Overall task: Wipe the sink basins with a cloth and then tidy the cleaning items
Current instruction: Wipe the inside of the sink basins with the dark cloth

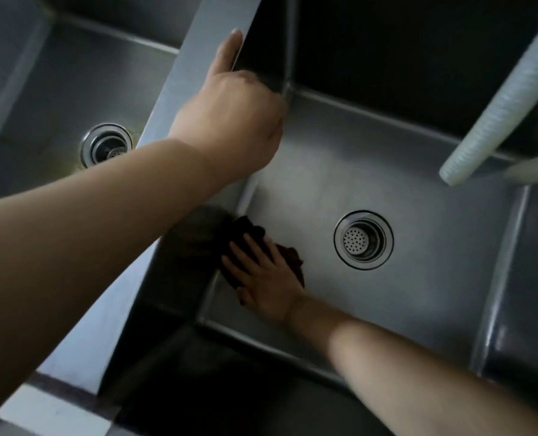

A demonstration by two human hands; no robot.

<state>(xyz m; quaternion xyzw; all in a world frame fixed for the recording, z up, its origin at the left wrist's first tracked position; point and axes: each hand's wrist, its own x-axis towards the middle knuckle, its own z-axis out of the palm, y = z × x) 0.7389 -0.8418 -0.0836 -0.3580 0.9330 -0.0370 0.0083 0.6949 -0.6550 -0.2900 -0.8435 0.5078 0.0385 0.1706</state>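
Observation:
I look down into two steel sink basins. My right hand [266,278] lies flat, fingers spread, pressing a dark brown cloth [249,234] onto the floor of the right basin [418,294], at its near left corner. My left hand [233,114] grips the steel divider [195,55] between the basins, thumb along its top edge, fingers curled over into the right basin. The left basin [57,89] lies beyond my left forearm.
A round strainer drain [363,240] sits in the right basin's floor, to the right of the cloth. The left basin has its own drain [106,145]. A ribbed white hose [500,99] hangs into the right basin from the upper right.

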